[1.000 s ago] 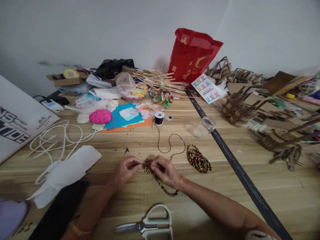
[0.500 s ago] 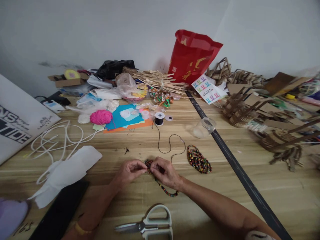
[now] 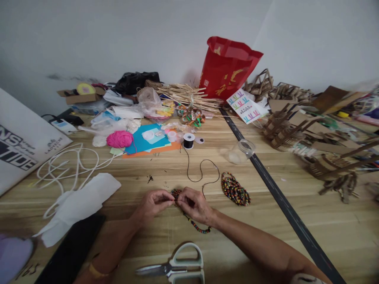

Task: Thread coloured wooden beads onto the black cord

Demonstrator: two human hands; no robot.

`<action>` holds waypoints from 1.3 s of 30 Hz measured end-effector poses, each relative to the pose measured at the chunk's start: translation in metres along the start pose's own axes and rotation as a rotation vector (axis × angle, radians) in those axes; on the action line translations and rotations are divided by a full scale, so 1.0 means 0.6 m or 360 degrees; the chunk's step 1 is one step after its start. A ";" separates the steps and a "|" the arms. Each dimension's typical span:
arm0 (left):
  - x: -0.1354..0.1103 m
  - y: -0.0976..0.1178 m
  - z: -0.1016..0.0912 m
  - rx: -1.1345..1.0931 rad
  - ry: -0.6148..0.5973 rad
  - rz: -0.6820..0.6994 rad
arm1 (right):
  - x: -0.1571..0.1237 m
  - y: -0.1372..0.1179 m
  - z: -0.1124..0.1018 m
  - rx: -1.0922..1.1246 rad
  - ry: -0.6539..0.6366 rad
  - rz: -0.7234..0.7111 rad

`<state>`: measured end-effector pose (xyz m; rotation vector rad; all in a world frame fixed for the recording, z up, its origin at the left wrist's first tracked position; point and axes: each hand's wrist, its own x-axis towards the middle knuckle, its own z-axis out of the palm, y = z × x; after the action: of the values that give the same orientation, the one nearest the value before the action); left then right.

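Observation:
My left hand [image 3: 154,203] and my right hand [image 3: 194,205] meet over the wooden table, both pinched on a small cluster of coloured beads [image 3: 176,193] between their fingertips. A beaded strand [image 3: 197,227] trails from under the right hand toward me. Black cord [image 3: 201,169] runs from the hands up to a black thread spool [image 3: 188,140]. An oval beaded piece [image 3: 235,188] lies just right of my right hand. White-handled scissors [image 3: 177,264] lie near the table's front edge, below the hands.
White rope [image 3: 65,161] and white paper [image 3: 79,201] lie to the left, with a pink yarn ball [image 3: 119,138] and blue paper [image 3: 148,140] behind. A clear jar [image 3: 241,150], red bag [image 3: 226,67], wooden sticks and cardboard pieces crowd the back and right.
My left hand has closed in toward the right, so the fingertips of both hands now meet on the bead cluster, which is more covered. Nothing else moved.

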<state>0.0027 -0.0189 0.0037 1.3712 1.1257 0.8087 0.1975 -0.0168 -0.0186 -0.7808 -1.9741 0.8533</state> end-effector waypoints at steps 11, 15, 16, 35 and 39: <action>0.000 0.000 0.000 -0.0028 -0.0014 -0.0018 | -0.002 0.000 -0.001 -0.0039 -0.0028 -0.0017; 0.000 0.000 -0.001 -0.0020 -0.0001 -0.0010 | -0.002 0.001 -0.001 -0.0026 -0.0024 -0.0027; 0.000 0.000 -0.001 -0.0018 0.0002 -0.0008 | -0.002 0.001 0.000 -0.0021 -0.0021 -0.0030; -0.003 -0.003 0.001 0.0095 -0.0078 0.0040 | 0.001 -0.005 -0.003 -0.0041 -0.0039 -0.0058; -0.003 -0.008 -0.001 0.0085 -0.0079 0.0039 | 0.001 -0.006 -0.003 -0.0033 -0.0034 -0.0055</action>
<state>0.0010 -0.0210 -0.0004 1.4442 1.1008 0.7630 0.1978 -0.0178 -0.0146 -0.7499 -2.0123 0.8251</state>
